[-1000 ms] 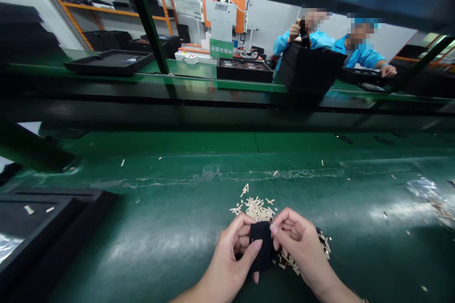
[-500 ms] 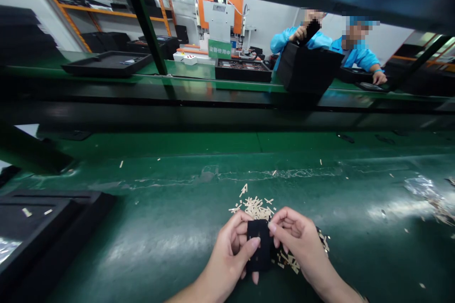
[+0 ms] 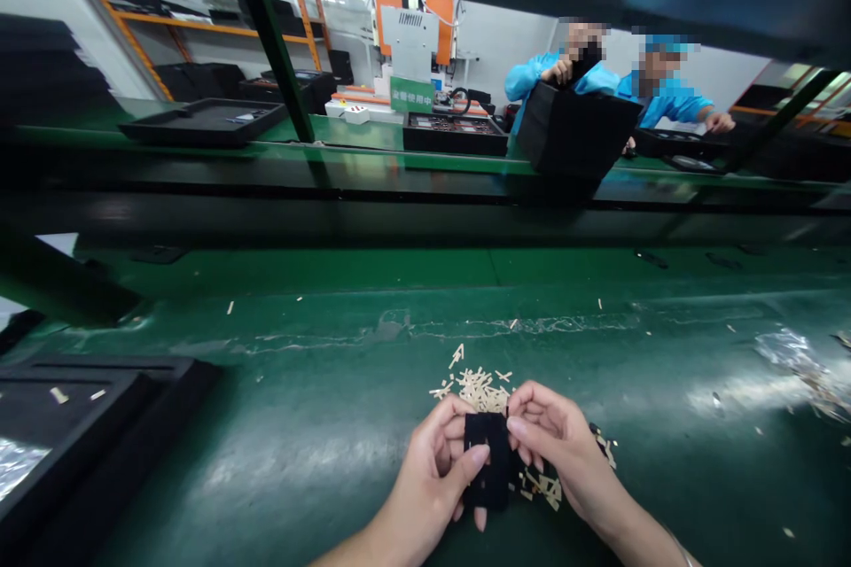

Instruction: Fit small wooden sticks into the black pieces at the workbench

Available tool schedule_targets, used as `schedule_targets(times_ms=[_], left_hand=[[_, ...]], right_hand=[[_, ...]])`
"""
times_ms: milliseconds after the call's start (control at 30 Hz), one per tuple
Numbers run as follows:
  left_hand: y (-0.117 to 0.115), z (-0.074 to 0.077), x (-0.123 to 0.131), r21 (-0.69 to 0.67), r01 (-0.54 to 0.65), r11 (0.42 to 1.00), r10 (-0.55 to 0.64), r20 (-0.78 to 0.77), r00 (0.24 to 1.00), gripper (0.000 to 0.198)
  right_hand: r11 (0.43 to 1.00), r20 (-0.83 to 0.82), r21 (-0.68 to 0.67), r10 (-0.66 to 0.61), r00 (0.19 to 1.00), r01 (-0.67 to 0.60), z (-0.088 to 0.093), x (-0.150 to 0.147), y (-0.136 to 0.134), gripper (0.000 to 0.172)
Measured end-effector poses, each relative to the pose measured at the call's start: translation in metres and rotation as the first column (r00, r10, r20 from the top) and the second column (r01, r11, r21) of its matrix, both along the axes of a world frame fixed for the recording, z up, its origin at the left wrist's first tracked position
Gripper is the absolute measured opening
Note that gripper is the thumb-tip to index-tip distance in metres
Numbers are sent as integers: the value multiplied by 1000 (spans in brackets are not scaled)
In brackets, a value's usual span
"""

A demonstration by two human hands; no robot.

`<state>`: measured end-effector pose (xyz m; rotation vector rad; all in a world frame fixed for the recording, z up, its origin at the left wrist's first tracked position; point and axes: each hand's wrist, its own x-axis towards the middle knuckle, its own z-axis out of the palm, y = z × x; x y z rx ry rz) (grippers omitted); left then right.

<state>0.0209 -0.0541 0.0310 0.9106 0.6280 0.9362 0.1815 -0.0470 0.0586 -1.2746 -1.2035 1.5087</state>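
- Black pad (image 3: 488, 461) sits almost where it was a moment ago, while the right hand (image 3: 558, 452) has risen slightly above the strips beneath it.
- Far ahead, a co-worker's hand (image 3: 718, 121) has lifted a little from the tray beneath it.
- Left hand (image 3: 425, 478) is curled and has hold of the pad, with the thumb across its front face and the fingers behind it.
- Right hand is half open, its fingertips (image 3: 513, 427) touching the pad's upper right edge; I cannot tell whether it grips the pad.
- Pad stands upright between both hands, just below a heap of pale strips (image 3: 480, 390) on the green belt (image 3: 266, 461).
- More strips (image 3: 546, 489) lie under and beside the right hand.
- Pad is small, rectangular, matte and slightly fuzzy, with a few tiny pale specks on its face.
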Motion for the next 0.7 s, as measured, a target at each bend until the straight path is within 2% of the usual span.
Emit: schedule_targets(times_ms=[167, 300, 567, 633, 700], left_hand=[[0, 1, 1, -18, 0, 1000, 0, -22, 1000, 30], [0, -2, 1, -28, -18, 999, 18, -28, 999, 32], [0, -6, 1, -31, 15, 999, -15, -7, 1000, 33], [0, -3, 1, -21, -14, 1000, 13, -48, 999, 34], [-2, -1, 0, 54, -52, 997, 58, -128, 990, 34]], right_hand=[[999, 25, -15, 53, 998, -52, -4, 1, 4, 33], [999, 68, -8, 42, 997, -41, -7, 4, 6, 30], [992, -98, -46, 111, 989, -116, -8, 8, 6, 35], [994, -104, -20, 101, 989, -104, -8, 8, 4, 34], [996, -85, 12, 84, 993, -83, -8, 7, 2, 34]])
